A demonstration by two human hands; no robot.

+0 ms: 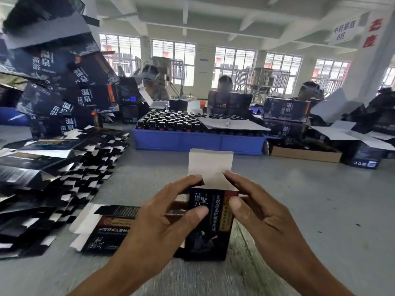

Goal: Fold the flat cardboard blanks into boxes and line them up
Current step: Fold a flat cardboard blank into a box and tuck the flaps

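Here, near the front of the grey table (299, 210), a dark box (210, 227) standing upright, its white top flap (210, 162) raised and open. Left hand (162, 218) gripping the box from its left side, thumb pressed on the printed front face, forefinger curled over a small side flap at the top. Right hand (265, 212) gripping from the right, thumb on the front edge, forefinger bent onto the other side flap. Just left of the box, lying flat on the table, one folded box (106, 229) with white flaps showing. Farther left, a wide heap of flat blanks (53, 180), dark with white tabs, overlapping in rows. Behind the heap, a leaning stack of large dark cartons (64, 77). Straight ahead, a blue tray (196, 142) packed with dark bottles (171, 120), a grey sheet lying over its right part. Across the table, three people seated behind more cartons.
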